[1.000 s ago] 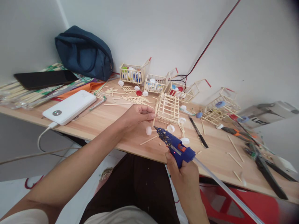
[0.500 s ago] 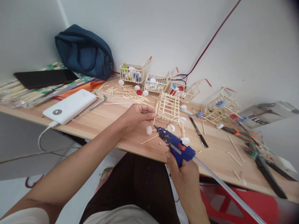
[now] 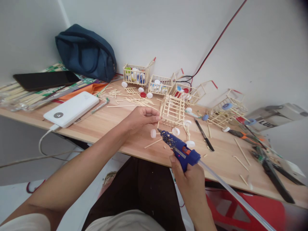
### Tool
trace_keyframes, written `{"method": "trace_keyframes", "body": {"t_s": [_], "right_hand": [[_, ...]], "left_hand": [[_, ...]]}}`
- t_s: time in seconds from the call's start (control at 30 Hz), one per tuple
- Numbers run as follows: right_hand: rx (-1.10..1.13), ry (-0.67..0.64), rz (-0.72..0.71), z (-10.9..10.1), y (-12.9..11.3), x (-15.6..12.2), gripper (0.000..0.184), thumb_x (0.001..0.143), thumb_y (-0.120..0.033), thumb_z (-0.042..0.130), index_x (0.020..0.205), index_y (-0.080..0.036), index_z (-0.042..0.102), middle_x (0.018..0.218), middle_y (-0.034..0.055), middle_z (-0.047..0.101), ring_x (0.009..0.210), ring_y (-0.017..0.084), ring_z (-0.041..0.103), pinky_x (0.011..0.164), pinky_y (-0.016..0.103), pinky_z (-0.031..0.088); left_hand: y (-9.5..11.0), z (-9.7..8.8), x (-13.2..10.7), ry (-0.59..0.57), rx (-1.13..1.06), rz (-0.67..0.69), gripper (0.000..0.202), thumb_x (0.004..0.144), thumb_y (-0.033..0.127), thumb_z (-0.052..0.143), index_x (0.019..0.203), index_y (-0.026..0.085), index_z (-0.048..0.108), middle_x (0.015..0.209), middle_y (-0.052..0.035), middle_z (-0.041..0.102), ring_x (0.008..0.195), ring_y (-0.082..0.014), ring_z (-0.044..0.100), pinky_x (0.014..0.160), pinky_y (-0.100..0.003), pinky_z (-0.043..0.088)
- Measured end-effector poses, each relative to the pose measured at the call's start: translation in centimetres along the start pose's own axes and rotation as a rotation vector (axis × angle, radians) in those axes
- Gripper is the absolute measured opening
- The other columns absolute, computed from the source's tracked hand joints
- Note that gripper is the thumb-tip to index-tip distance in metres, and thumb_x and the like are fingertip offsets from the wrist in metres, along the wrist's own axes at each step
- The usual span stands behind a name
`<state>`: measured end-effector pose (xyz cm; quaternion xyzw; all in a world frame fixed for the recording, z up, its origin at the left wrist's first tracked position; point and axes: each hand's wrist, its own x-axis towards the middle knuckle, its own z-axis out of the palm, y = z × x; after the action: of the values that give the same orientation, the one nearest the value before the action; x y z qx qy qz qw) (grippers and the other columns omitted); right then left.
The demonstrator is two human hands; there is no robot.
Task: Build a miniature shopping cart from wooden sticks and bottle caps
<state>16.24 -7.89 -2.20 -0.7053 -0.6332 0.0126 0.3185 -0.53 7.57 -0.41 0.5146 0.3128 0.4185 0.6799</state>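
My left hand (image 3: 141, 118) is closed in a pinch on the corner of a small cart frame made of thin wooden sticks (image 3: 173, 110), which stands on the wooden table (image 3: 115, 122). My right hand (image 3: 189, 179) grips a blue hot glue gun (image 3: 179, 149); its nozzle points up-left toward the frame's lower corner, just short of it. A clear glue stick (image 3: 231, 195) trails from the gun's back. White bottle caps (image 3: 153, 133) lie beside the nozzle.
Several finished stick carts (image 3: 137, 75) holding coloured caps line the wall. Loose sticks (image 3: 134, 102) litter the table. A white power bank (image 3: 72, 109), a black phone (image 3: 44, 80) and a blue bag (image 3: 85, 54) sit at left. A black pen (image 3: 204, 135), pliers (image 3: 243, 136) and cutters (image 3: 274, 173) lie at right.
The view has shifted very slightly. Both hands, the frame and the glue gun stay almost where they were.
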Motion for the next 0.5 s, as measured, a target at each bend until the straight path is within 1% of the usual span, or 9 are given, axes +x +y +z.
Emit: {"method": "trace_keyframes", "body": {"t_s": [0.2,0.33,0.5], "right_hand": [[-0.004,0.013,-0.019,0.23,0.2,-0.05,0.066,0.09,-0.064,0.036,0.095,-0.01,0.073,0.056,0.0091,0.065,0.049,0.023,0.06,0.056,0.033,0.05],[0.005,0.03,-0.01,0.24,0.19,-0.13,0.066,0.089,-0.065,0.036,0.09,-0.01,0.073,0.055,0.0092,0.065,0.048,0.022,0.06,0.055,0.033,0.05],[-0.011,0.014,-0.018,0.13,0.19,-0.27,0.062,0.09,-0.062,0.038,0.092,-0.01,0.072,0.061,0.0115,0.068,0.054,0.024,0.063,0.056,0.034,0.051]], "left_hand": [[-0.08,-0.06,-0.03,-0.008,-0.003,-0.009,0.032,0.055,0.031,0.086,0.072,0.011,0.068,0.066,-0.0003,0.065,0.06,-0.0085,0.055,0.063,-0.023,0.042],[-0.25,-0.09,0.07,0.0,-0.017,-0.009,0.034,0.054,0.032,0.086,0.073,0.011,0.067,0.067,-0.0007,0.066,0.061,-0.0085,0.056,0.062,-0.022,0.042],[-0.14,0.03,0.0,0.004,-0.013,-0.005,0.036,0.051,0.033,0.088,0.072,0.012,0.068,0.067,-0.0009,0.066,0.061,-0.0091,0.056,0.062,-0.023,0.043]]}}
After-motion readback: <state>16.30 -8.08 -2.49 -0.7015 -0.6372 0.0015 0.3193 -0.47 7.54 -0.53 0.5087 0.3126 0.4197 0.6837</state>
